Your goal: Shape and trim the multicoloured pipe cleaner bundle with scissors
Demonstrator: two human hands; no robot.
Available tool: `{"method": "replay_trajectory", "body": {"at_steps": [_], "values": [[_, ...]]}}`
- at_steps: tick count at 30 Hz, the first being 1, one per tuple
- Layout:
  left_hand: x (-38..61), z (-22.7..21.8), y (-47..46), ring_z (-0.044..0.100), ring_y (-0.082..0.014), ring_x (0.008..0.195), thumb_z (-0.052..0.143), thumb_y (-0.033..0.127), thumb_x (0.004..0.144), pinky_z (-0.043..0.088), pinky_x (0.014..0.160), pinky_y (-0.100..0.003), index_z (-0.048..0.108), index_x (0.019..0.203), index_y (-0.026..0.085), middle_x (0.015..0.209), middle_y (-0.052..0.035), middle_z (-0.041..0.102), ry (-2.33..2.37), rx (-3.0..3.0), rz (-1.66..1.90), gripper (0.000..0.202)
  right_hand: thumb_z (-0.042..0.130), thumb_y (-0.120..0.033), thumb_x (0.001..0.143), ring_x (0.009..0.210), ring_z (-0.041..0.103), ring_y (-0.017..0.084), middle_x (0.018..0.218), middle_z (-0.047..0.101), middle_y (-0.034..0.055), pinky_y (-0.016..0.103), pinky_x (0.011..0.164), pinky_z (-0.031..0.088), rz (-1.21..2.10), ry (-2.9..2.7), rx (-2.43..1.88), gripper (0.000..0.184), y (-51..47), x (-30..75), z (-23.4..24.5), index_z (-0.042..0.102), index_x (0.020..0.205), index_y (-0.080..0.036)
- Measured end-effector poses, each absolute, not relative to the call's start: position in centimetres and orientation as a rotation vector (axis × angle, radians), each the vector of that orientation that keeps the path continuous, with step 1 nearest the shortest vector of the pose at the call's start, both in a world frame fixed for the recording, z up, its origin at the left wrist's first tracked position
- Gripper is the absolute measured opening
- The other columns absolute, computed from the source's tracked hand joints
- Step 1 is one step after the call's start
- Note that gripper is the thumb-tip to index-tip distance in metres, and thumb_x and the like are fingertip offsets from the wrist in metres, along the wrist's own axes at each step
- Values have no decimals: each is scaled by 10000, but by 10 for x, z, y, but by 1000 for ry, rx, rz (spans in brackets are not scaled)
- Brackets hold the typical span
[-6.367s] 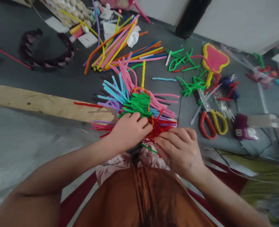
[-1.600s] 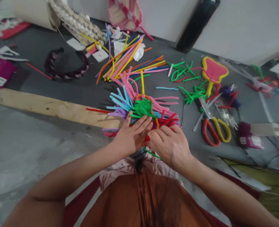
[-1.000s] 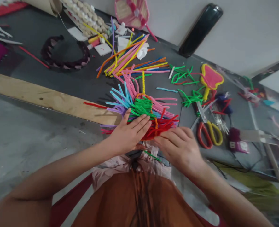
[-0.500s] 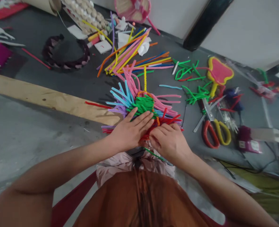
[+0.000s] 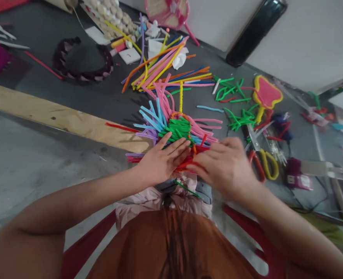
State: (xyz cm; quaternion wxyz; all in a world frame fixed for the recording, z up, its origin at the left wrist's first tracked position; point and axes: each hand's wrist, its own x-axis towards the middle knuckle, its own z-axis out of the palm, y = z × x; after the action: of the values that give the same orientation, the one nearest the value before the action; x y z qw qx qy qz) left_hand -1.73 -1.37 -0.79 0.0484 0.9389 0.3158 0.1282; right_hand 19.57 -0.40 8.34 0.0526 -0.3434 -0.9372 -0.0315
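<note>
A woven bundle of pipe cleaners (image 5: pixel 175 130) rests in front of me, green strips at its centre and blue, pink, purple and red ends sticking out all round. My left hand (image 5: pixel 161 161) lies flat on its near left part, fingers stretched out over the green and red strips. My right hand (image 5: pixel 225 164) is at the near right edge, fingers curled round the red pipe cleaners (image 5: pixel 188 164) there, slightly blurred. Pale pink cloth (image 5: pixel 159 197) lies under both wrists.
Loose pipe cleaners (image 5: pixel 162 66) are piled beyond the bundle, green pieces (image 5: pixel 235 116) to the right. Scissors with red and yellow handles (image 5: pixel 262 161) lie right of my right hand. A wooden plank (image 5: pixel 57 118) runs along the left. A dark braided hairband (image 5: pixel 81 64) sits far left.
My right hand has lifted and shifted to the right along the bundle's red edge. My left hand has stayed flat on the bundle. The camera tilted slightly.
</note>
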Motion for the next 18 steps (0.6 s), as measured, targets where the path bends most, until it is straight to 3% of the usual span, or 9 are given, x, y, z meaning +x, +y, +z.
{"method": "replay_trajectory", "body": {"at_steps": [3, 6, 8, 10, 13, 15, 18], "values": [[-18, -7, -13, 298, -282, 1499, 466, 495, 988, 179, 1222, -615, 392, 1493, 108, 1588, -156, 359, 950, 2866, 347, 641, 555, -392, 980, 703, 537, 193, 663, 677, 7, 421, 780, 293, -364, -2806, -1224, 314, 3, 210, 105, 673, 733, -239], [-19, -3, -12, 277, -283, 1507, 480, 530, 971, 150, 1224, -623, 394, 1487, 89, 1593, -175, 342, 958, 2849, 250, 685, 580, -282, 959, 885, 580, 256, 887, 745, 52, 457, 848, 318, -650, -2690, -1305, 172, -5, 213, 112, 707, 860, -221], [-20, -1, -11, 272, -289, 1509, 517, 520, 955, 141, 1222, -627, 388, 1487, 84, 1599, -187, 325, 923, 2855, 213, 700, 599, -216, 940, 1032, 581, 258, 1069, 757, 40, 448, 933, 348, -498, -2702, -1136, 137, -17, 205, 103, 704, 1027, -214], [-20, 0, -10, 279, -292, 1506, 557, 471, 941, 137, 1223, -625, 388, 1487, 90, 1601, -190, 325, 916, 2867, 209, 687, 609, -262, 945, 1096, 576, 243, 1153, 750, 33, 431, 979, 356, -275, -2765, -1000, 215, -28, 194, 85, 679, 1137, -196], [-19, 0, -11, 301, -292, 1497, 556, 435, 941, 129, 1224, -629, 387, 1491, 98, 1597, -184, 340, 969, 2876, 214, 667, 585, -242, 956, 962, 609, 222, 997, 777, 49, 422, 927, 333, -134, -2776, -1112, 224, -35, 187, 59, 680, 1145, -167], [-19, -1, -11, 300, -297, 1497, 524, 464, 955, 128, 1216, -649, 364, 1501, 85, 1597, -187, 333, 984, 2877, 209, 684, 560, -181, 951, 835, 611, 191, 835, 768, 20, 394, 864, 316, 28, -2741, -1164, 178, -34, 192, 49, 713, 1040, -196], [-18, 0, -11, 283, -304, 1504, 496, 544, 955, 125, 1207, -670, 335, 1511, 68, 1604, -195, 303, 979, 2879, 153, 749, 566, -187, 929, 757, 611, 168, 785, 759, 9, 358, 776, 294, 330, -2733, -1318, 168, -29, 206, 45, 724, 877, -213]]}}
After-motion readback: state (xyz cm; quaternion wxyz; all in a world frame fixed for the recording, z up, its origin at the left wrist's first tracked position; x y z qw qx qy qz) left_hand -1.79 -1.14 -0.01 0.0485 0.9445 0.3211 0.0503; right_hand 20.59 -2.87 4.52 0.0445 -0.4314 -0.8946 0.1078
